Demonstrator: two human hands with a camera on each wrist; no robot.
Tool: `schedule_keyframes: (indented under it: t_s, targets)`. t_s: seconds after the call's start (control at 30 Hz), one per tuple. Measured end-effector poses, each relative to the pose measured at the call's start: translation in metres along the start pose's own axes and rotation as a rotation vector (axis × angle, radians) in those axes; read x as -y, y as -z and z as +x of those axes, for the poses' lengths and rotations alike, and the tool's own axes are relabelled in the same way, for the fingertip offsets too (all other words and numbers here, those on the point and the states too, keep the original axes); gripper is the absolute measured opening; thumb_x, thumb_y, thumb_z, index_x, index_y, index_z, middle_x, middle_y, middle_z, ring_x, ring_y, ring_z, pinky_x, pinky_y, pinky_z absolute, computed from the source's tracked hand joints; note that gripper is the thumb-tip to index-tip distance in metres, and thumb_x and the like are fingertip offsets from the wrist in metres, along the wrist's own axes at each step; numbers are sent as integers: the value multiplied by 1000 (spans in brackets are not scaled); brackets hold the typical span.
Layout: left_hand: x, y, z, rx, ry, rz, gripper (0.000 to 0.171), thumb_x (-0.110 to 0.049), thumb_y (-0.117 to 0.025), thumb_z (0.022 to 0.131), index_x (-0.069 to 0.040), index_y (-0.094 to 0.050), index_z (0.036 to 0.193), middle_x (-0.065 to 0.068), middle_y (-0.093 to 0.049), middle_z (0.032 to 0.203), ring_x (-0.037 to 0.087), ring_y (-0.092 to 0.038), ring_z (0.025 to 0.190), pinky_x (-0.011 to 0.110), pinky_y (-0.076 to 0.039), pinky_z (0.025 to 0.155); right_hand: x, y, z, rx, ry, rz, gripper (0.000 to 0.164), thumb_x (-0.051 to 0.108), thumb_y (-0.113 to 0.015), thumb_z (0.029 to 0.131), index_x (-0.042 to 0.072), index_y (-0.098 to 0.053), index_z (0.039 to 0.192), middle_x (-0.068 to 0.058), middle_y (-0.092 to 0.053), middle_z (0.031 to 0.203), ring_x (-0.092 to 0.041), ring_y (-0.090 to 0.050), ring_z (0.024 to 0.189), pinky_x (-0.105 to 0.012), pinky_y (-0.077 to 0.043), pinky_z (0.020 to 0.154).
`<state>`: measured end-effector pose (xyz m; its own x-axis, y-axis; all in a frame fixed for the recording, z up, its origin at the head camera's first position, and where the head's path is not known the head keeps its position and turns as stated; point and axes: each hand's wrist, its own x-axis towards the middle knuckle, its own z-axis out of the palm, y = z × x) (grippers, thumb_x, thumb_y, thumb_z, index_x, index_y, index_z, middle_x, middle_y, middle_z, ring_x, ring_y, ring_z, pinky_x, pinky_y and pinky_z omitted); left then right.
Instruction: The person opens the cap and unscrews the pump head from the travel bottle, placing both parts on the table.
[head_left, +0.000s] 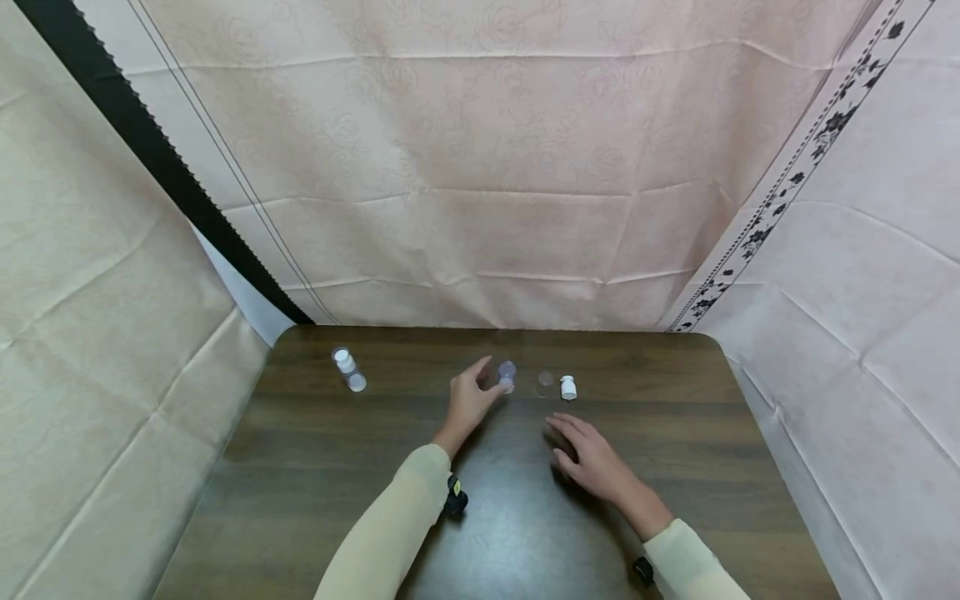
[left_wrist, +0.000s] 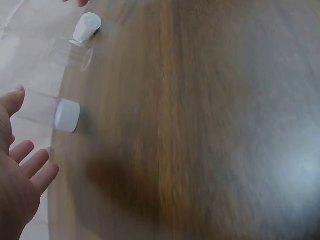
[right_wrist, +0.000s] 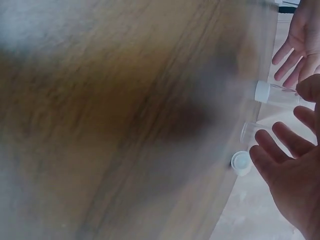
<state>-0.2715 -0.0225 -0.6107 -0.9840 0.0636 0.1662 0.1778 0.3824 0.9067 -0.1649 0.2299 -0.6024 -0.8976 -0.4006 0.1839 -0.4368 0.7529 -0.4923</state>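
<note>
A clear cylinder with a white base (head_left: 506, 379) stands towards the back of the table. My left hand (head_left: 471, 398) is beside it, thumb and fingers parted; the thumb tip overlaps the cylinder in the head view. From the left wrist the white base (left_wrist: 67, 116) shows just past the spread fingers. To the right is a plain clear cup (head_left: 545, 382), and next to that a small white bottle (head_left: 568, 388). My right hand (head_left: 592, 458) hovers in front of these two, fingers loosely bent and holding nothing; the right wrist view shows its palm and parted fingers.
A clear container with white at both ends (head_left: 348, 371) stands at the table's back left. The wooden table (head_left: 330, 500) ends at a rounded back edge, with pale cloth (head_left: 487, 208) hanging behind and on both sides.
</note>
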Motion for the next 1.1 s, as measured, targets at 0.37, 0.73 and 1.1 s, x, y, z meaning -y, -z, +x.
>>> schedule_keyframes:
  t_s: [0.37,0.73,1.1]
  targets:
    - [-5,37,-19,-92,-121,162,64,-29,-85,87,-8,-61,143,16,-64,141,32,-62,131,46,-50,108,16,6,16,-47,66,-11,55,19,-71,98,12,-54,149,-12,-54,151,-33,-54,137,-54,-48,107]
    - [-7,71,-36,-184,-205,181,59,-25,-87,85,-8,-66,138,15,-68,137,32,-64,128,48,-52,106,39,3,42,-59,147,-13,56,22,-68,100,14,-50,152,-8,-51,154,-28,-52,140,-49,-49,108]
    - [2,102,-56,-256,-258,219,56,-20,-88,83,-5,-68,133,17,-70,132,35,-65,125,50,-52,104,62,-7,59,-52,197,8,56,24,-68,100,16,-49,153,-8,-49,156,-28,-49,142,-49,-47,111]
